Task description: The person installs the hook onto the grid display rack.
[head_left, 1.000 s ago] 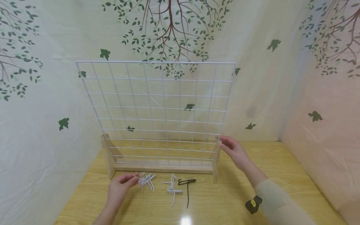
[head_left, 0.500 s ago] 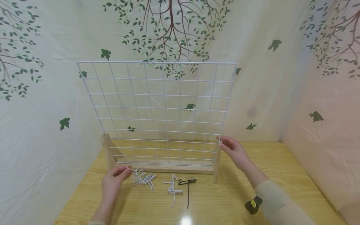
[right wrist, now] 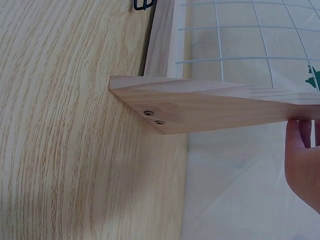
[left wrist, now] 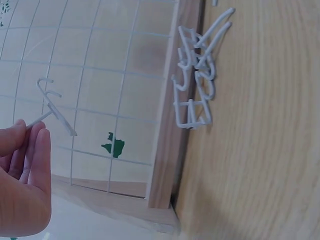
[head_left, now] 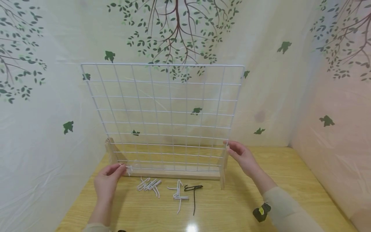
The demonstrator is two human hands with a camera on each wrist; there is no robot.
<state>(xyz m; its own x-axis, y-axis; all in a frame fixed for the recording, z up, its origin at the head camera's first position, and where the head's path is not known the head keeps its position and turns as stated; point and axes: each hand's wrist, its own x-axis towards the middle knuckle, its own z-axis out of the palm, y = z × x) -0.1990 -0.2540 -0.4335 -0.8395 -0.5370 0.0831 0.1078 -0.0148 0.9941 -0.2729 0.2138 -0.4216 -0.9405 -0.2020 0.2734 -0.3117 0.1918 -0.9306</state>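
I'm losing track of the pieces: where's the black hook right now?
In the head view, the black hook lies on the table just right of the nearest white hooks, in front of the right half of the wooden crossbar.

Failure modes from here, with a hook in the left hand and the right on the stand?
1. The left hand pinches the white wire hook by its thin prong, so it might twist or slip.
2. The right hand holds the wooden upright; a tug there could shift the wire grid.
3. The hook pile overlaps, so lifting one may drag others.
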